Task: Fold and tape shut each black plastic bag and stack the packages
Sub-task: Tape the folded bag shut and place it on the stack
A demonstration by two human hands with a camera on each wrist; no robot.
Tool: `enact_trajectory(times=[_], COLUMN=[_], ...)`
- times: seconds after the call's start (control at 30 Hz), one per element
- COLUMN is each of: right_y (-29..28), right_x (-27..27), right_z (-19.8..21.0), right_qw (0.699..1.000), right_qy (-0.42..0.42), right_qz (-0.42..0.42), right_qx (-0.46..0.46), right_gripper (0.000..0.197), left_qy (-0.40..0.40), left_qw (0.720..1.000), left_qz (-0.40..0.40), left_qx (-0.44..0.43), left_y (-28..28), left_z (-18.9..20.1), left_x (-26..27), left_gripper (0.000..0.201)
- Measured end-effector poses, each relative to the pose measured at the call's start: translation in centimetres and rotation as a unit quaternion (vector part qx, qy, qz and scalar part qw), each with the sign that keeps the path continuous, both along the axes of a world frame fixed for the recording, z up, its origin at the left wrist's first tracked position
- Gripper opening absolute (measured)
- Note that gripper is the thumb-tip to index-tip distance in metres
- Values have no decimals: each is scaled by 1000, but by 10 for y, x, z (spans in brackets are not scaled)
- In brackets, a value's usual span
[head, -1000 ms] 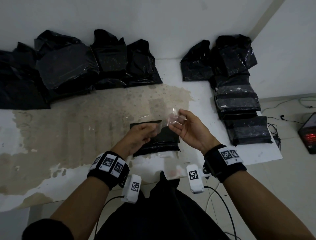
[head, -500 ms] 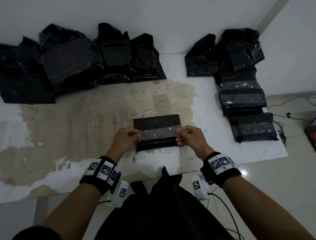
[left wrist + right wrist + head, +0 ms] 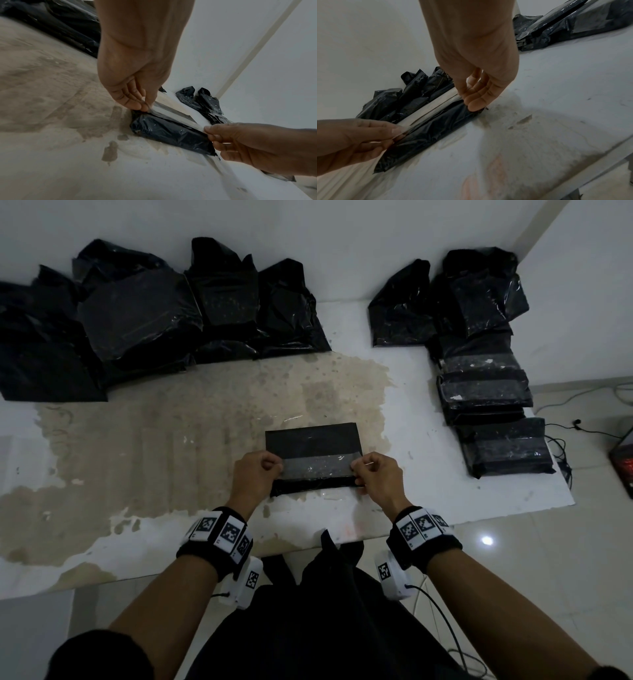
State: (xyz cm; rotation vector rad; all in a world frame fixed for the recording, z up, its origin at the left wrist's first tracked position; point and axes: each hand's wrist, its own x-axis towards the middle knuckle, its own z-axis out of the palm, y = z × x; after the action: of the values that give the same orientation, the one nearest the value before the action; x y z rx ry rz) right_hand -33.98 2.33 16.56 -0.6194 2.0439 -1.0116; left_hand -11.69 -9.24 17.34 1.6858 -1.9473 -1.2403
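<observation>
Tape strip (image 3: 317,467) — clear, stretched flat across the folded black bag (image 3: 313,462) — is held at both ends. Left hand (image 3: 255,475) pinches the left end of the strip between thumb and curled fingers (image 3: 135,104); right hand (image 3: 378,479) pinches the right end the same way. Bag lies on the white counter (image 3: 479,498), near its front edge, between both hands. Untaped bags (image 3: 144,316) are heaped at the counter's far left against the wall. Taped packages (image 3: 493,405) are stacked along the right edge — well apart from the bag being handled.
</observation>
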Motion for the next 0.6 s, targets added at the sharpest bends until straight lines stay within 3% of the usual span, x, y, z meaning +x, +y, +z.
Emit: enact_trajectory(times=[0.6], right_y=[3], right_x=[6], right_z=[-8], right_qw=[991], right_qy=[130], right_qz=[36], right_qx=[18], right_gripper=[12], left_qy=[8], left_qw=[998], left_qz=[-10], left_qx=[-65], left_y=[6], left_z=[-24], left_x=[5], left_gripper=[10])
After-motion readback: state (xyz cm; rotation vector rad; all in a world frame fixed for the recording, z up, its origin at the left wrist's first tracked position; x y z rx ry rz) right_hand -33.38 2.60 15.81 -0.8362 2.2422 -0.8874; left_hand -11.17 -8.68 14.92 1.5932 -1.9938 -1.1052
